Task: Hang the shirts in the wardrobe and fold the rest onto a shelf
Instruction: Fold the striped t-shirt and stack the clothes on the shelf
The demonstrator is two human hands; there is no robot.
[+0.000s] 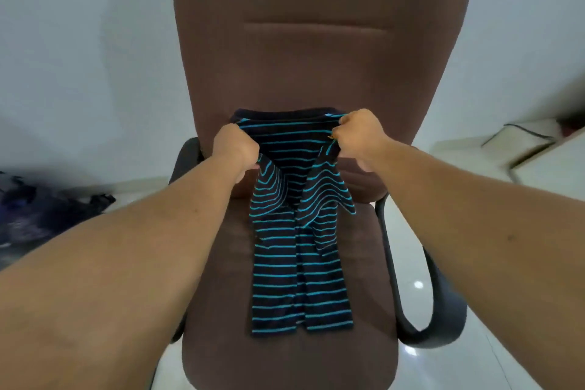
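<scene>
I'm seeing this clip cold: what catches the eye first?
The striped shirt, dark with turquoise lines, lies sides folded in on the seat of a brown office chair at centre. The left hand and right hand each grip an upper corner, lifting its top end off the seat.

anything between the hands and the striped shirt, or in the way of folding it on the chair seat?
Nothing visible. The left hand and right hand each grip the top corners of the striped shirt, which lies alone on the chair seat.
</scene>
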